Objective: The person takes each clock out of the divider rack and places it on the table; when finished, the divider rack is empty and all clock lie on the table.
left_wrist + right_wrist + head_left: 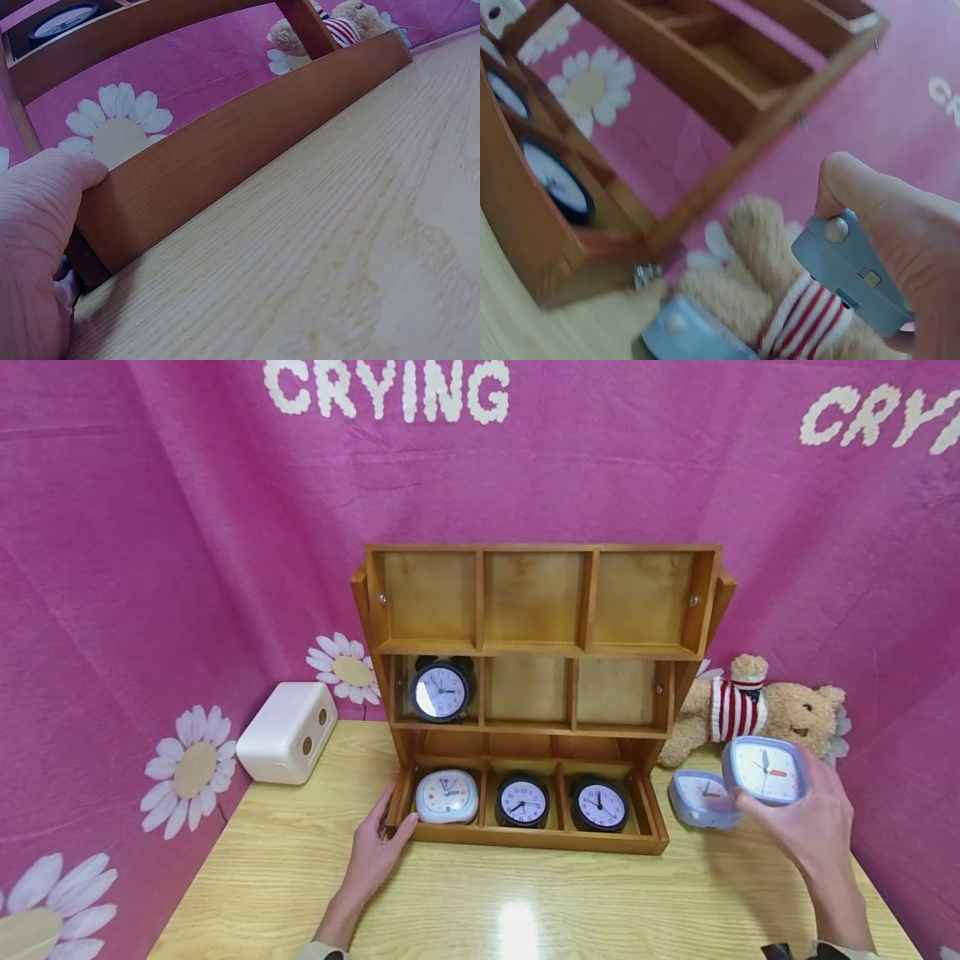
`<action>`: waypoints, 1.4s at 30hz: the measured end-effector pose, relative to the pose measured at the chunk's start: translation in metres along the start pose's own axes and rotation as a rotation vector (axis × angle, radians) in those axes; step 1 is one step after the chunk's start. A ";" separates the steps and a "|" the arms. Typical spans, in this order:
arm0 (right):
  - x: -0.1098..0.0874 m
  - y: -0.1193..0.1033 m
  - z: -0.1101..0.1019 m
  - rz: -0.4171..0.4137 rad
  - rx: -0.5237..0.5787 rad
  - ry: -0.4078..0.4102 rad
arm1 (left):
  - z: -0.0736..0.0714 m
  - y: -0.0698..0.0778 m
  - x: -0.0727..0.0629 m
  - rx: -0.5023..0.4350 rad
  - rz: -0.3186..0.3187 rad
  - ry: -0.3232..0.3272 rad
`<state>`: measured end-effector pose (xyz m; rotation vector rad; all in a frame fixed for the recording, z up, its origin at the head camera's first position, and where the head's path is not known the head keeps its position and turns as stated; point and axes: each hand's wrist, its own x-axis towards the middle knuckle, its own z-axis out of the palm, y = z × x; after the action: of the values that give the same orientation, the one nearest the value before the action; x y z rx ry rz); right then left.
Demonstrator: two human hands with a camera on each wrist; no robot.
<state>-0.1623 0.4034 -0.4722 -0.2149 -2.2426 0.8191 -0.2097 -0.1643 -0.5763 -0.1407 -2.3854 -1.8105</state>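
My right hand [813,814] grips a blue square alarm clock [767,770] in the air, its white face tilted up. Below and left of it, a second blue alarm clock [705,798] rests on the table. My left hand [378,847] holds the lower left corner of a wooden three-tier shelf [536,837], thumb over the front edge. The bottom tier bears a pale blue-white clock [447,796] on the left, a black round clock [522,801] in the middle and another black clock [600,804] on the right. A black twin-bell clock [440,691] sits in the middle tier's left compartment.
A teddy bear [798,718] in a striped top lies right of the shelf, behind the blue clocks. On the left stands a white box with two round holes [288,732]. A pink cloth [540,468] with daisies hangs behind the wooden table [450,902].
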 end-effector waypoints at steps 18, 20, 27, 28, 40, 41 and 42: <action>-0.021 0.098 0.003 0.234 -0.115 -0.196 | -0.001 0.000 -0.002 0.008 0.010 0.004; -0.022 0.104 0.005 0.270 -0.108 -0.216 | -0.001 0.000 -0.002 0.004 0.010 0.003; -0.026 0.121 0.010 0.332 -0.109 -0.262 | 0.000 -0.001 -0.002 0.011 0.011 0.014; -0.026 0.122 0.010 0.342 -0.105 -0.263 | 0.001 -0.001 -0.002 0.012 0.011 0.015; -0.024 0.121 0.007 0.485 -0.095 -0.277 | 0.001 -0.001 -0.001 0.016 0.015 0.014; -0.023 0.121 0.006 0.476 -0.097 -0.283 | 0.001 0.000 -0.001 0.009 0.008 0.009; -0.022 0.120 0.005 0.466 -0.103 -0.289 | 0.000 0.000 0.000 0.006 0.007 0.006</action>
<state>-0.1599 0.4866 -0.5617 -0.7307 -2.5503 1.0272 -0.2092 -0.1639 -0.5760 -0.1424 -2.3835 -1.7978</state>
